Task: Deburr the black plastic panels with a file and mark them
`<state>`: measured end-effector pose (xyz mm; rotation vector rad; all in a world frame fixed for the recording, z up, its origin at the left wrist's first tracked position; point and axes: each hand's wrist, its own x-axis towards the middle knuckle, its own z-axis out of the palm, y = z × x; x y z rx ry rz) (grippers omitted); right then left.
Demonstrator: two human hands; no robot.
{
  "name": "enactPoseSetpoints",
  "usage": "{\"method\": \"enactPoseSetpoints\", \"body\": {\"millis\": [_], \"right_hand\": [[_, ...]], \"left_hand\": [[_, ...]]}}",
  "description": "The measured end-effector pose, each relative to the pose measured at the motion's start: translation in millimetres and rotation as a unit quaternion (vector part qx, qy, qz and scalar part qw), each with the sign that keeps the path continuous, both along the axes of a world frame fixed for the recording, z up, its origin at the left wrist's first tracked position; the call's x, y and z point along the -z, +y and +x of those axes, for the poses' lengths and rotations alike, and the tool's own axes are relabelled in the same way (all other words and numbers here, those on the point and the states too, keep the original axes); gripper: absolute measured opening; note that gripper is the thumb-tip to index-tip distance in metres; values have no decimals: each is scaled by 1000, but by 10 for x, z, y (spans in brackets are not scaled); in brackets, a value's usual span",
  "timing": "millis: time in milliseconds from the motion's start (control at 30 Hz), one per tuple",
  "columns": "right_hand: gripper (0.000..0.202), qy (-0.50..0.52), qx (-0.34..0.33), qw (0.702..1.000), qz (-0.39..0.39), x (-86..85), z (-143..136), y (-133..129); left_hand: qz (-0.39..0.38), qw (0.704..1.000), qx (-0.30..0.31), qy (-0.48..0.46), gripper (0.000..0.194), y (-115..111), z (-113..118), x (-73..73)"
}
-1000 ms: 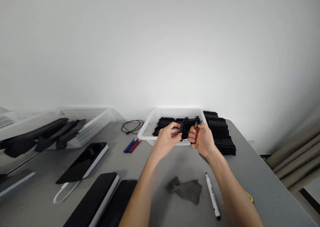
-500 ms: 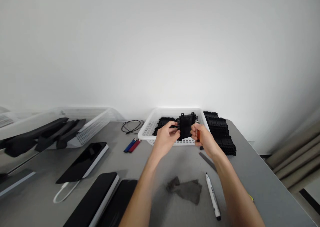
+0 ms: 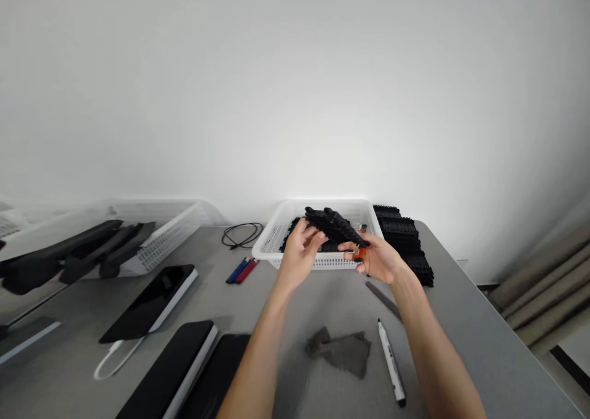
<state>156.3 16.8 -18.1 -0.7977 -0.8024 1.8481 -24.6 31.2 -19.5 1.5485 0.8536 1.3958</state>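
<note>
A black plastic part (image 3: pixel 337 225) with toothed edges is tilted nearly edge-on above the front of a white basket (image 3: pixel 271 238). My left hand (image 3: pixel 299 252) pinches its left end between thumb and fingers. In my right hand (image 3: pixel 375 258) is an orange lighter (image 3: pixel 359 254), held close under the part's right end; the right fingers also seem to touch the part there. No flame can be made out. More black toothed parts (image 3: pixel 291 230) lie in the basket, partly hidden behind my hands and the held part.
Stacks of black parts (image 3: pixel 408 241) stand right of the basket. Blue (image 3: pixel 238 270) and red (image 3: pixel 246 271) lighters and a black cable (image 3: pixel 242 234) lie left. In front are a grey cloth (image 3: pixel 345 352), a white marker (image 3: pixel 391 362) and a flat grey strip (image 3: pixel 383 299). Phones on power banks (image 3: pixel 150 302) lie at left.
The black part has turned from facing me to nearly edge-on. My right hand has rolled over, fingers less tightly curled, and the orange lighter has swung from upright to a lower, more level position.
</note>
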Motion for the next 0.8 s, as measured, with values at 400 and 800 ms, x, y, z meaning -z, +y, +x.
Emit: {"method": "enactPoseSetpoints", "body": {"millis": [400,800], "right_hand": [[38,-54,286,931,219,17,75,12],[20,-335,362,798,345,-10,70,-46]], "left_hand": [[-156,978,35,-132,53,-9,-105,-68],[-115,992,8,-50,53,-48,-49,-57]]}}
